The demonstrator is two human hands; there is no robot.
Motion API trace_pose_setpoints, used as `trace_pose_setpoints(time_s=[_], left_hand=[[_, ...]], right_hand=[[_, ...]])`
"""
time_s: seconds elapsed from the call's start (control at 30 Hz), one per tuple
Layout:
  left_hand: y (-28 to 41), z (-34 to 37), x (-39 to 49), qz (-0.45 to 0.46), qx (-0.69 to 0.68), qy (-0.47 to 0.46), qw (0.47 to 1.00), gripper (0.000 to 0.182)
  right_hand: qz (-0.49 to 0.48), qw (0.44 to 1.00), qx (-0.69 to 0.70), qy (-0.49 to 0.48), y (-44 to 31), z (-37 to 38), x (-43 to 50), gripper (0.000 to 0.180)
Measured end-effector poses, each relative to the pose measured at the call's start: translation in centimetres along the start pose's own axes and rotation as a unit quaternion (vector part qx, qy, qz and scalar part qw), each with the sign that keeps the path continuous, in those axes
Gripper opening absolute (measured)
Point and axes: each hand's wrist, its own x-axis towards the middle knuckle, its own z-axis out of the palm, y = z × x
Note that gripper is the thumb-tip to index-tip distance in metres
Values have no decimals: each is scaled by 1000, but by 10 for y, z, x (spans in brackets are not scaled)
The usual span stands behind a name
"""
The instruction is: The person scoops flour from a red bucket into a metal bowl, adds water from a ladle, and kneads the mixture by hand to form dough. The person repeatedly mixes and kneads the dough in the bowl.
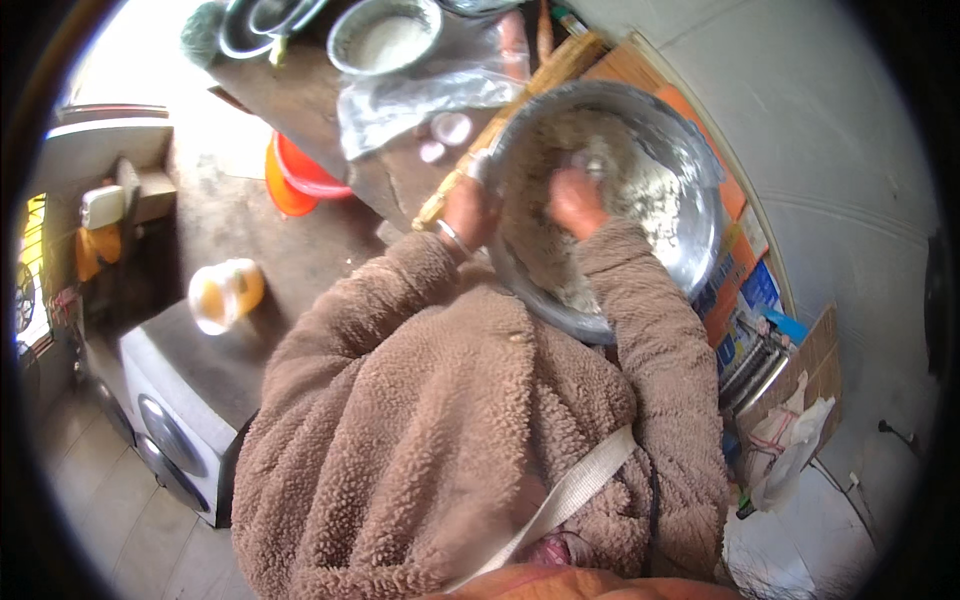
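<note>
A large metal basin [694, 244] stands in front of me, slightly to my right. Inside it lies a whitish, crumbly, flour-like mix [656, 201], with a browner smear across the left of the bowl. My left hand [471, 204], with a bangle at the wrist, holds the basin's left rim. Down in the basin is my right hand [576, 201], in contact with the mix. It is motion-blurred, and its fingertips are not clear, so I cannot tell whether they close on anything.
Left of the basin runs a yellowish wooden pole [555, 66]. Beyond it lie a clear plastic bag [409, 105] and a metal bowl [335, 46] holding white powder. A red-orange tub [307, 176], a yellowish jar [225, 294] and a loudspeaker box [202, 367] stand left. Cardboard [814, 360] is at right.
</note>
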Motion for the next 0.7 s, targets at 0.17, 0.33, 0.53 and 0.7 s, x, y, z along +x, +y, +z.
trace_pose_setpoints(time_s=[0.17,0.33,0.53,0.7], left_hand=[[-2,-52,10,71,-260,-148,952,35],[-108,-165,103,-24,-238,154,959,23],[-229,-340,258,-87,-158,231,956,42],[-233,-384,319,-292,-386,58,873,74]], right_hand=[[165,979,49,107,36,-11,-15,44],[287,954,79,37,70,36,-81,47],[271,955,121,-11,26,41,-126,35],[240,933,268,6,-64,2,-76,63]])
